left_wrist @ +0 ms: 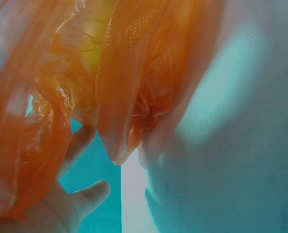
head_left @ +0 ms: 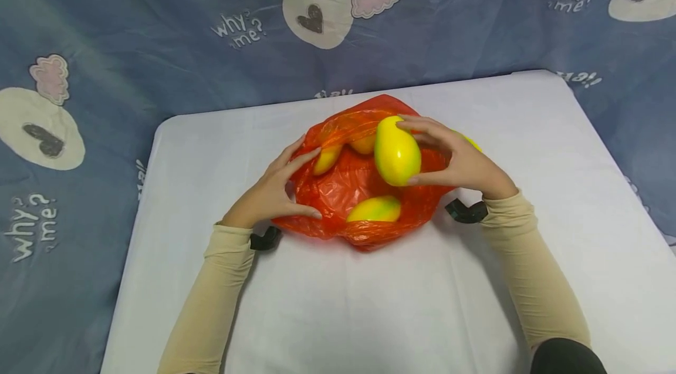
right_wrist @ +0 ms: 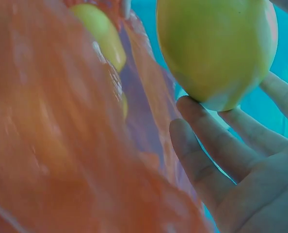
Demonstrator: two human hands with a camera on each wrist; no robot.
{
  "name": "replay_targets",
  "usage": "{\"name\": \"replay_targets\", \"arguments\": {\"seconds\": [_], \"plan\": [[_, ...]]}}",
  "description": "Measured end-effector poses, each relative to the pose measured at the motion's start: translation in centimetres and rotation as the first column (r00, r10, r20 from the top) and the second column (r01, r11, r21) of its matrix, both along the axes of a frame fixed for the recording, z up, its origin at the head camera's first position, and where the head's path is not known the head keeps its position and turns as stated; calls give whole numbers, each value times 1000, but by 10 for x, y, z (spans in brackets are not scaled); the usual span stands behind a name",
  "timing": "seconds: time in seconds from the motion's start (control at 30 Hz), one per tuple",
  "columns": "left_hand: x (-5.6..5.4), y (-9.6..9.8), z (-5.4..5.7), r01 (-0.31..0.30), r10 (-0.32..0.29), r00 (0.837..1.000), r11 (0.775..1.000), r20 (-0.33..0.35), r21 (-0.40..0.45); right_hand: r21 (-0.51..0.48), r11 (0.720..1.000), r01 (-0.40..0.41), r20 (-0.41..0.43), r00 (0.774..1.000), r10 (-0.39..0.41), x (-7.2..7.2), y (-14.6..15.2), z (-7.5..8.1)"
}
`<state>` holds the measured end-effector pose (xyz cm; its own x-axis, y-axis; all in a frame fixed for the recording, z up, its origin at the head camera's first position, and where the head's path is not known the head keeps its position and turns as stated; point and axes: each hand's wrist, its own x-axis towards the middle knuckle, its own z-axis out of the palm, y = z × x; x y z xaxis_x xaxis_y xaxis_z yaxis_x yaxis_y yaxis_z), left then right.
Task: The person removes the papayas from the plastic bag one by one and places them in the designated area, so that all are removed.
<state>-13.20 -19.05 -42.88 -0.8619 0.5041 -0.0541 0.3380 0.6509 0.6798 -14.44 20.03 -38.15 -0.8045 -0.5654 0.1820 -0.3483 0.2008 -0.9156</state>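
Note:
A red plastic bag (head_left: 348,180) lies on the table with its mouth spread wide. My right hand (head_left: 456,157) holds a yellow-green mango (head_left: 397,152) over the opening, thumb on one side and fingers on the other; the right wrist view shows fingertips against the mango (right_wrist: 216,48). At the bag's left rim, my left hand (head_left: 269,189) rests with fingers spread and fairly straight. Inside lie a mango (head_left: 375,209) near the front and a yellow fruit (head_left: 327,159) at the left. Another fruit (head_left: 364,144) shows at the back, partly covered by red film.
A white cloth covers the table (head_left: 380,309). Behind my right hand, a sliver of a yellow thing (head_left: 467,140) shows, mostly hidden. A blue printed curtain (head_left: 443,27) hangs along the back and left sides. Dark wrist cameras (head_left: 467,211) sit beside both wrists.

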Motion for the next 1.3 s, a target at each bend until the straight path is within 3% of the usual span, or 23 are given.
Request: {"name": "replay_targets", "arguments": {"seconds": [0.3,0.67,0.87,1.3], "plan": [[0,1,-1,0,0,1000,1000,-2,1,-62,998,-15,-56,998,11,-3,23,2],[-1,-1,-2,5,-5,1000,1000,-8,-5,-81,996,24,4,1000,-23,-5,50,7],[-2,0,-2,8,-8,1000,1000,-6,-2,-113,993,35,-12,999,-37,-6,66,6],[-1,2,-2,6,-6,1000,1000,-1,-10,-182,972,149,73,988,-138,-3,100,4]]}}
